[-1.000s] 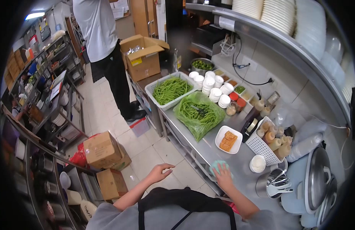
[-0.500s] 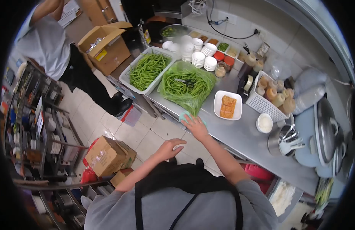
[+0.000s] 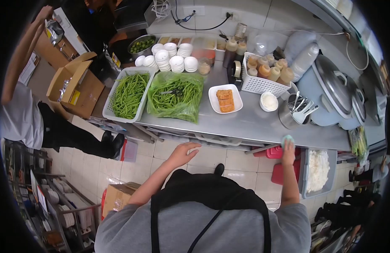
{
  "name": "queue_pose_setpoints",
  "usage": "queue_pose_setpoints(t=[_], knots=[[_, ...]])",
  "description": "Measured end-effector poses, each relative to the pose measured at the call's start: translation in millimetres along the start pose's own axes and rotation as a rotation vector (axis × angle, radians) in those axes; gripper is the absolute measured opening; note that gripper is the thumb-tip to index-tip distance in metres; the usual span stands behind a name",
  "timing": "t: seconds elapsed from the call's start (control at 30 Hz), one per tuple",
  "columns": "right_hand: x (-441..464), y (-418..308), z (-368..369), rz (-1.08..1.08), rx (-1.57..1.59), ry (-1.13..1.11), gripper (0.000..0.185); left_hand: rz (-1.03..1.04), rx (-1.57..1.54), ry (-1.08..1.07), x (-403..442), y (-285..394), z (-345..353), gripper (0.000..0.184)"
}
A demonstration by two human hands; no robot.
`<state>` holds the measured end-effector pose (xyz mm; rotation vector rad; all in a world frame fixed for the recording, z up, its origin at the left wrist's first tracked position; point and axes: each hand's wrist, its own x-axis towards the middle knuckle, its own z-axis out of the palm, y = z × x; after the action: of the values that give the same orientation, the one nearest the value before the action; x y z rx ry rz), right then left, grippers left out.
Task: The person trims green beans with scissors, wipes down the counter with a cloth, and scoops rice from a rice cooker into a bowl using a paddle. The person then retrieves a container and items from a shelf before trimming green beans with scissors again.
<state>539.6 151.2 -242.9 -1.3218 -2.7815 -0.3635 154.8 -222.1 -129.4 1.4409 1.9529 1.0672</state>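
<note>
At the counter's front edge on the right, my right hand [image 3: 289, 152] holds a pale green cloth [image 3: 287, 139], with the fingers over it. My left hand [image 3: 183, 154] hangs in the air in front of the counter, its fingers loosely stretched and nothing in them. Beyond it on the steel counter [image 3: 245, 125] lie a green plastic bag of long green beans [image 3: 174, 103], with black scissors [image 3: 173, 91] on top, and a white basket of more beans [image 3: 129, 95]. A square white bowl [image 3: 212, 103] holds browned food pieces [image 3: 225, 101].
A metal pot of spoons [image 3: 290, 118] and a small white bowl [image 3: 269, 102] stand at the right, near a basket of sauce bottles [image 3: 262, 85]. Stacked white cups [image 3: 177, 63] line the back. Below right sits a grey tub [image 3: 305, 177]. Another person [image 3: 22, 114] stands at left.
My right hand has moved far to the right along the counter's front edge with the cloth, away from the bean bag. The view has turned to the right. My left hand stays in the air.
</note>
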Motion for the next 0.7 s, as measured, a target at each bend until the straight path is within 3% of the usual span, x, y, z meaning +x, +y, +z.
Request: queue_pose_setpoints(t=[0.1,0.13,0.2,0.23,0.27,0.3,0.33,0.37,0.43,0.5,0.53,0.6,0.7], knots=[[-10.3,46.8,-7.3,0.525,0.251,-0.198,0.041,0.032,-0.003,0.006,1.2,2.1,-0.1,0.026],[-11.8,44.1,-22.7,0.534,0.25,-0.191,0.041,0.011,-0.014,0.007,1.1,0.7,-1.0,0.026],[-5.8,25.0,-46.0,0.686,0.49,0.084,0.026,-0.006,-0.03,0.004,5.1,-2.9,-1.2,0.026],[2.0,12.8,-42.6,0.647,0.538,0.263,0.024,-0.026,-0.035,-0.002,8.1,-5.8,-0.9,0.026],[11.6,-5.1,-47.7,0.63,0.599,0.305,0.026,-0.048,-0.04,-0.01,12.5,-8.2,0.4,0.026],[23.2,-21.9,-45.9,0.568,0.588,0.309,0.031,-0.049,-0.04,-0.014,19.5,-10.0,3.5,0.026],[31.0,-60.3,-88.8,0.534,0.655,0.245,0.034,-0.1,-0.102,-0.018,27.7,-12.9,8.3,0.025],[41.4,-76.1,-68.2,0.397,0.729,0.258,0.035,-0.153,-0.164,-0.021,36.8,-16.7,13.8,0.024],[52.4,-135.2,-95.8,0.075,0.849,0.201,0.039,-0.22,-0.209,-0.05,62.0,-33.1,28.1,0.028],[63.5,-181.2,-58.7,-0.206,0.54,0.145,0.047,-0.286,-0.251,-0.081,87.9,-37.8,38.2,0.034],[65.0,-199.2,-48.5,-0.288,0.312,0.114,0.049,-0.406,-0.476,-0.039,101.1,-36.6,42.5,0.041],[91.2,-204.4,-37.3,-0.309,0.355,0.095,0.05,-0.581,-0.812,0.051,128.4,-34.4,49.7,0.06],[147.5,-204.2,-25.4,-0.317,0.408,0.091,0.049,-0.681,-1.08,0.168,161.9,-39.8,59.7,0.066]])
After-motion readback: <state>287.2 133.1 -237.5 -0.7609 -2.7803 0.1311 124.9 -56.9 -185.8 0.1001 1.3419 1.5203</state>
